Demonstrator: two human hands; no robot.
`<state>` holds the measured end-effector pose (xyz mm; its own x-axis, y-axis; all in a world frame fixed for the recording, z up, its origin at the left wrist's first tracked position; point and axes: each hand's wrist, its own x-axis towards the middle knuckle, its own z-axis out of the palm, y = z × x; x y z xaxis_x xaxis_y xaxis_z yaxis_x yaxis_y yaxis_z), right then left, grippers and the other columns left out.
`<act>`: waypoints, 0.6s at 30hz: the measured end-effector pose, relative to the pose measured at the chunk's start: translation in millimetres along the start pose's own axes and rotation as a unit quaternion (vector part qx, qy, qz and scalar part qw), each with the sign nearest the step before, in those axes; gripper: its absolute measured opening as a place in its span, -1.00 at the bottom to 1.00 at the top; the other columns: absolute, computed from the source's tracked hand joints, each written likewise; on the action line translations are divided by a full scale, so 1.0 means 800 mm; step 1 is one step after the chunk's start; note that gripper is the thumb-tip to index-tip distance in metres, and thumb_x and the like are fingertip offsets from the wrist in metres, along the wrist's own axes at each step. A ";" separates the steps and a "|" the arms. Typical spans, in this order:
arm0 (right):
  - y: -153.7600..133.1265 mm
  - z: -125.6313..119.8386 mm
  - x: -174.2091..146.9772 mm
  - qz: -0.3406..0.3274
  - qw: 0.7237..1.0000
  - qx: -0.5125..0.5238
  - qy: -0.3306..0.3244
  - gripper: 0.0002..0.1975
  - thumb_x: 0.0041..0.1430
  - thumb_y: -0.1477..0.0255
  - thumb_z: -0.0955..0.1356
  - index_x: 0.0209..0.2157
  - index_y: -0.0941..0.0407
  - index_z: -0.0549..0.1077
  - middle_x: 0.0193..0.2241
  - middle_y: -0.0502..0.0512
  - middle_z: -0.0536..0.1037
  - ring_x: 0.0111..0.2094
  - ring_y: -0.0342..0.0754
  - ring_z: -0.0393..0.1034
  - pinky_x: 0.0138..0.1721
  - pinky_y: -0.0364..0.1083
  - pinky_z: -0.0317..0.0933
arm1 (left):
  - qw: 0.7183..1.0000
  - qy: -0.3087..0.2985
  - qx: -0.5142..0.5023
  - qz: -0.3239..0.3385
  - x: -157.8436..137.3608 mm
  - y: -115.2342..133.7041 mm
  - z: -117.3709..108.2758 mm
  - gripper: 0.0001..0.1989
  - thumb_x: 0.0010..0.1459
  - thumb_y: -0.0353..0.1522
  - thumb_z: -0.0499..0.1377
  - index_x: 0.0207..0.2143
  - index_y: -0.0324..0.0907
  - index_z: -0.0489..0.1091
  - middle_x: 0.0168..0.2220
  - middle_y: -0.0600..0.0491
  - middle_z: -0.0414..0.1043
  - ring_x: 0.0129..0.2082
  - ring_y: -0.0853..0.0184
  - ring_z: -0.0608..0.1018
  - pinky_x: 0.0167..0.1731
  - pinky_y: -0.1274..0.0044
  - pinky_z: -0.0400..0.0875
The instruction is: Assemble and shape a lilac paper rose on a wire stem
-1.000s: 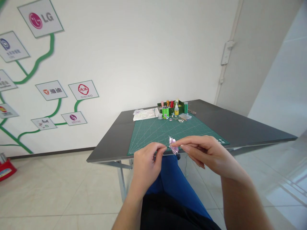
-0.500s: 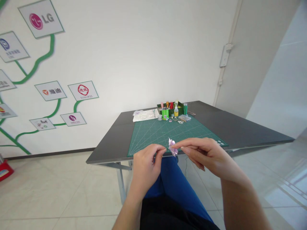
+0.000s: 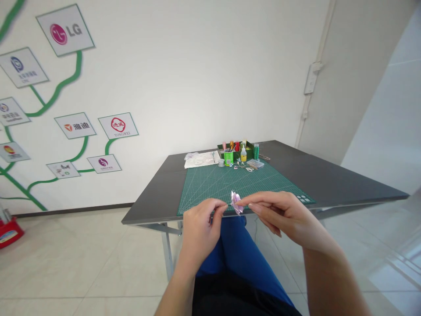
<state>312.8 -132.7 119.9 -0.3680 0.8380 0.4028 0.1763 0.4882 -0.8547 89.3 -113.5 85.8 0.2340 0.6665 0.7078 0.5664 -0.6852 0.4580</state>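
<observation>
Just past the table's front edge, a small pale purple flower with thin, shiny petals is held up in front of me. My left hand is closed in a pinch at the flower's left side, on its thin stem, most of which the fingers hide. From the right, my right hand reaches across with fingers stretched out. Its index fingertip touches the petals, while the thumb lies lower and apart from the flower. Beneath both hands the green cutting mat covers part of the dark table.
At the back of the mat stand a green box of thread spools, a bright green cup with tools and a glue bottle. Scissors and a clear case lie in front. White sheets lie to their left.
My view has swung slightly left, so the wall and table sit a little further right. The flower has turned slightly; both hands keep nearly the same pose.
</observation>
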 end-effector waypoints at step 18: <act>-0.014 0.012 -0.007 -0.014 1.000 -0.007 -0.017 -0.59 0.48 0.19 0.32 -0.02 0.20 0.67 -0.71 -0.16 0.20 -0.71 -0.26 0.05 -0.65 -0.23 -0.05 | 0.999 0.014 -0.008 0.036 -0.001 0.009 -0.021 -0.84 0.39 -0.45 0.19 -0.29 -0.14 0.53 -0.40 0.14 0.60 -0.51 0.43 0.50 -0.44 0.59 0.25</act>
<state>304.0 -145.5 124.3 -0.4030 0.8160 0.4143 0.1780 0.5140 -0.8391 80.1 -123.8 97.6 0.2513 0.6072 0.7537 0.5356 -0.7359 0.4142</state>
